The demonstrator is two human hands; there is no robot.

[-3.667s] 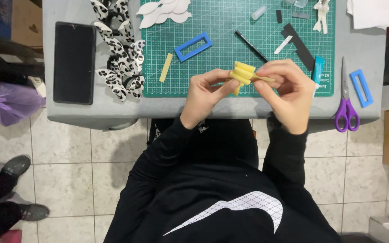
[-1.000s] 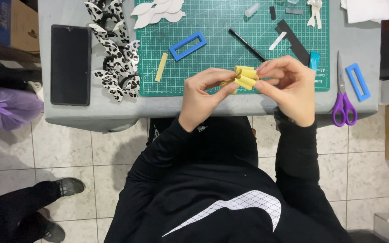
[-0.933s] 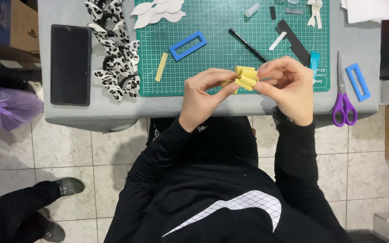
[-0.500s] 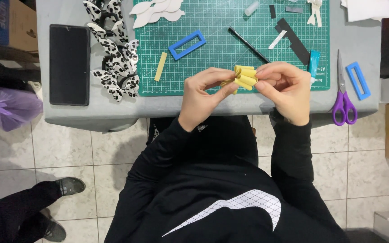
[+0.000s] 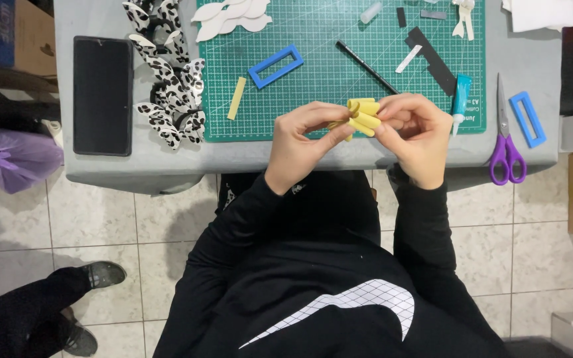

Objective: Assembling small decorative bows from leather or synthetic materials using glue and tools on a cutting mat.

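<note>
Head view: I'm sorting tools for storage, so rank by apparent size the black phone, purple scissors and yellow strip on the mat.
1. black phone
2. purple scissors
3. yellow strip

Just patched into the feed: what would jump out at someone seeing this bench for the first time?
The two hands, left hand and right hand, pinch a folded yellow strip piece between them at the near edge of the green cutting mat. To the left lie a pile of leopard-print bows and a black phone; purple scissors lie at the right.
</note>
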